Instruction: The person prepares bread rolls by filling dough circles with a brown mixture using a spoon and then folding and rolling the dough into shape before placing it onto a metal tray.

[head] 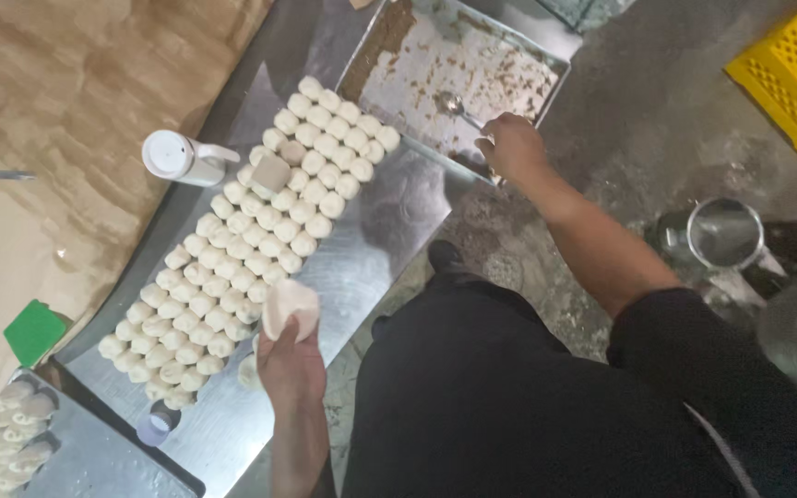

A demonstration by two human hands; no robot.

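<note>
My left hand [290, 361] holds a flat round dough wrapper [288, 304] above the near edge of a long steel tray [362, 249]. Rows of several pale dumplings [251, 240] fill the tray's left side. My right hand [512, 146] reaches out to a second metal tray [398, 41] smeared with brown filling remains. It grips a metal spoon [454, 104] whose bowl rests on that tray.
A white bottle [182, 158] lies on the floured wooden board [57, 101] beside the tray. A green scraper [34, 332] sits at lower left. A small dough scraper [272, 171] lies on the dumplings. A yellow crate [791, 69] and a metal sieve [724, 233] stand on the floor.
</note>
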